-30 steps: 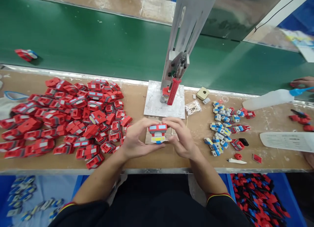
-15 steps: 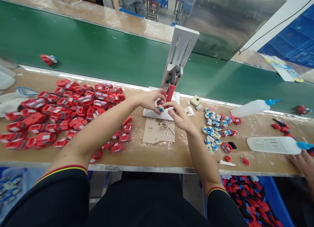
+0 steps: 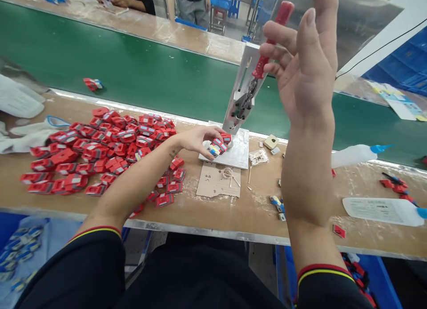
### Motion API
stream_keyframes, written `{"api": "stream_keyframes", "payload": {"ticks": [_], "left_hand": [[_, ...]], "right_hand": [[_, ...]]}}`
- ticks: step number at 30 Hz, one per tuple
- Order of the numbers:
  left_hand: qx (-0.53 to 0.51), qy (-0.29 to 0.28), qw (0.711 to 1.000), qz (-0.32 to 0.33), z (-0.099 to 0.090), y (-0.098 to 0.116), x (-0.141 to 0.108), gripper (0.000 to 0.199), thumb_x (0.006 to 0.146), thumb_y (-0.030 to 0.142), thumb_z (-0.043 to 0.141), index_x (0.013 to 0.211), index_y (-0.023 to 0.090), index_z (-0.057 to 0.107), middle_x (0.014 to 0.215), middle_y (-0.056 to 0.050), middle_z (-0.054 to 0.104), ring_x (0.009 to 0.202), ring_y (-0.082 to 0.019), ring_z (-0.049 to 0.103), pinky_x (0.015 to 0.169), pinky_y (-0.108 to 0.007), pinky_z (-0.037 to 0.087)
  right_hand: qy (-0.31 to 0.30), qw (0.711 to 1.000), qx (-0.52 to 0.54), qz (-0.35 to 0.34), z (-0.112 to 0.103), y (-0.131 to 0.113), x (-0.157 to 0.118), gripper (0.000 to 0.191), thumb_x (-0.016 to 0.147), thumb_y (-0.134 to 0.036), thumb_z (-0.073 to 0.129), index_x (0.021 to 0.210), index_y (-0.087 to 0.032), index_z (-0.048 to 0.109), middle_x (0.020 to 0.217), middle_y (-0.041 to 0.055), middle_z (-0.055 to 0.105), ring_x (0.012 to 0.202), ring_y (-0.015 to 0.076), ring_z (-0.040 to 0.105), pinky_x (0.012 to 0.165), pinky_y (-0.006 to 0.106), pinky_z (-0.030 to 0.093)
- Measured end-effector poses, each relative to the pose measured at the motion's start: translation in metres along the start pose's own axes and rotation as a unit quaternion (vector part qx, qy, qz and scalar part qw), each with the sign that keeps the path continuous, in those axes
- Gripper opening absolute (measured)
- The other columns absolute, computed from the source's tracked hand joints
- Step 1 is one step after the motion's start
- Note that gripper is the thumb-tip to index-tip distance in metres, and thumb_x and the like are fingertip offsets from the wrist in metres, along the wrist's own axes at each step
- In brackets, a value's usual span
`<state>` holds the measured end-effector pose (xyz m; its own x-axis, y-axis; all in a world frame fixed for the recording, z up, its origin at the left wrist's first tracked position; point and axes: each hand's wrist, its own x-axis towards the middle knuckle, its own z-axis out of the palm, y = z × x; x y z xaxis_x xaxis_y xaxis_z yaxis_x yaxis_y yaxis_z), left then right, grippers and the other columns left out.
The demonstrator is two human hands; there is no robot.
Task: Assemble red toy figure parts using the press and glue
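Note:
My left hand (image 3: 200, 140) pinches a red toy-car-like plastic part (image 3: 220, 145) with a blue, yellow and white piece at its near end. It holds this part over the metal base plate (image 3: 240, 150) of a toggle clamp press. A second red piece shows just behind it, touching or very close. My right hand (image 3: 303, 64) is raised high, its fingers curled against the red lever handle (image 3: 260, 66) while the thumb stands apart. The lever points up along the slotted metal upright (image 3: 238, 82).
Many red parts (image 3: 116, 144) are heaped left. Cardboard (image 3: 216, 180), cotton swabs (image 3: 258, 157) and a beige block (image 3: 271, 142) lie near the plate. Squeeze bottles (image 3: 380, 210) lie right, partly behind my forearm. Beyond runs a green conveyor belt (image 3: 150, 73); co-workers are across it.
My right hand has risen from beside the part to the lever, which now points up instead of down. The left hand stays at the plate with the part, now more exposed.

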<state>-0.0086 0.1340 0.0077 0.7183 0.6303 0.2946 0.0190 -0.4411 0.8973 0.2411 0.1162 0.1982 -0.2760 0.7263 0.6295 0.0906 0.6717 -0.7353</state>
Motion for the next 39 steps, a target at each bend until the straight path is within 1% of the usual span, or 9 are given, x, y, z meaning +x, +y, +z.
{"api": "stream_keyframes", "payload": {"ticks": [3, 7, 13, 16, 22, 26, 31, 36, 39], "left_hand": [[-0.061, -0.023, 0.998, 0.014, 0.0, 0.017, -0.019, 0.057, 0.051, 0.04, 0.108, 0.101, 0.025, 0.085, 0.128, -0.019, 0.077, 0.109, -0.033, 0.08, 0.093, -0.053, 0.068], [-0.115, -0.034, 0.993, 0.023, 0.009, 0.041, -0.033, 0.06, 0.049, 0.048, 0.109, 0.1, 0.027, 0.086, 0.133, -0.021, 0.077, 0.114, -0.038, 0.08, 0.091, -0.056, 0.069], [-0.197, -0.047, 0.979, 0.019, 0.027, 0.057, -0.023, 0.067, 0.034, 0.057, 0.111, 0.089, 0.026, 0.088, 0.124, -0.022, 0.081, 0.108, -0.044, 0.081, 0.085, -0.056, 0.07], [-0.195, -0.072, 0.978, 0.025, 0.035, 0.059, -0.017, 0.066, 0.038, 0.062, 0.109, 0.089, 0.026, 0.088, 0.118, -0.021, 0.082, 0.1, -0.041, 0.083, 0.082, -0.053, 0.07], [-0.178, -0.05, 0.982, 0.03, 0.045, 0.06, -0.018, 0.069, 0.04, 0.073, 0.104, 0.087, 0.025, 0.086, 0.119, -0.023, 0.08, 0.102, -0.043, 0.081, 0.08, -0.056, 0.069], [-0.209, 0.006, 0.978, 0.019, 0.045, 0.063, -0.023, 0.066, 0.038, 0.066, 0.107, 0.085, 0.025, 0.086, 0.121, -0.023, 0.08, 0.105, -0.046, 0.081, 0.079, -0.057, 0.068], [-0.204, -0.045, 0.978, 0.017, 0.039, 0.068, -0.024, 0.057, 0.052, 0.056, 0.108, 0.096, 0.025, 0.088, 0.133, -0.025, 0.077, 0.105, -0.045, 0.082, 0.082, -0.058, 0.07], [-0.217, -0.001, 0.976, 0.017, 0.036, 0.056, -0.028, 0.059, 0.048, 0.041, 0.111, 0.1, 0.026, 0.087, 0.114, -0.021, 0.083, 0.105, -0.041, 0.081, 0.072, -0.047, 0.07], [-0.251, 0.061, 0.966, 0.011, 0.04, 0.041, -0.029, 0.062, 0.051, 0.03, 0.111, 0.107, 0.026, 0.083, 0.107, -0.015, 0.084, 0.09, -0.032, 0.082, 0.069, -0.041, 0.069]], "right_hand": [[0.007, 1.0, 0.02, -0.02, -0.001, 0.007, -0.019, 0.06, 0.089, -0.07, 0.077, 0.141, -0.042, 0.066, 0.127, -0.0038, 0.08, 0.108, 0.0137, 0.078, 0.079, 0.022, 0.061], [0.054, 0.997, -0.006, -0.058, 0.013, 0.024, -0.094, 0.038, 0.099, -0.056, 0.075, 0.132, -0.039, 0.071, 0.121, 0.0002, 0.078, 0.099, 0.017, 0.076, 0.076, 0.03, 0.064], [-0.098, 0.991, -0.093, 0.021, 0.039, 0.05, -0.181, 0.064, 0.092, -0.058, 0.082, 0.147, -0.032, 0.062, 0.135, 0.0088, 0.07, 0.115, 0.0236, 0.072, 0.083, 0.037, 0.066], [-0.097, 0.991, -0.093, 0.008, 0.043, 0.052, -0.191, 0.068, 0.088, -0.059, 0.086, 0.145, -0.031, 0.064, 0.139, 0.0112, 0.07, 0.129, 0.0282, 0.069, 0.097, 0.045, 0.065], [-0.034, 0.996, -0.082, 0.005, 0.048, 0.055, -0.202, 0.055, 0.088, -0.059, 0.085, 0.132, -0.032, 0.068, 0.125, 0.0079, 0.078, 0.121, 0.0298, 0.072, 0.107, 0.054, 0.06], [0.018, 0.997, -0.077, -0.001, 0.052, 0.059, -0.21, 0.055, 0.091, -0.071, 0.075, 0.129, -0.032, 0.067, 0.116, 0.0082, 0.078, 0.119, 0.032, 0.071, 0.107, 0.057, 0.059], [0.025, 0.996, -0.087, -0.009, 0.048, 0.06, -0.215, 0.055, 0.093, -0.074, 0.069, 0.126, -0.031, 0.065, 0.115, 0.0094, 0.078, 0.113, 0.0317, 0.073, 0.101, 0.054, 0.061], [0.036, 0.999, -0.025, -0.011, 0.044, 0.057, -0.216, 0.053, 0.092, -0.068, 0.075, 0.13, -0.032, 0.065, 0.119, 0.0078, 0.078, 0.112, 0.0289, 0.076, 0.098, 0.05, 0.064], [0.04, 0.999, -0.007, -0.022, 0.042, 0.057, -0.218, 0.052, 0.093, -0.062, 0.078, 0.134, -0.033, 0.065, 0.12, 0.0074, 0.078, 0.113, 0.0278, 0.077, 0.098, 0.047, 0.065]]}}
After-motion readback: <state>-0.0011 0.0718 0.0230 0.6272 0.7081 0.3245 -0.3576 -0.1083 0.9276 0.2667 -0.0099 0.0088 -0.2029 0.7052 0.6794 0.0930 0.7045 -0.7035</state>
